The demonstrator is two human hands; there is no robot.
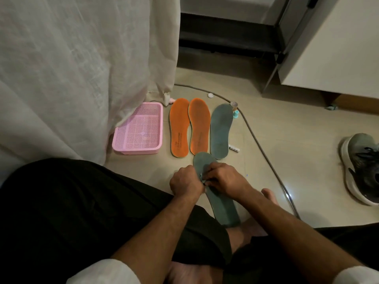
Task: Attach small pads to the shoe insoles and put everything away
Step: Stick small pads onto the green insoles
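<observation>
Both hands, left hand [185,182] and right hand [222,178], are pinching something small, too hidden to identify, against a grey-green insole [220,203] over the floor [276,160].

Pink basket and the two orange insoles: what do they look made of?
Pink basket: apparently moulded plastic, with a perforated grid floor and walls and a smooth rim. Orange insoles: probably foam under a matte fabric-like top, thin and flat with paler edges and printed text; the exact material is unclear.
</observation>
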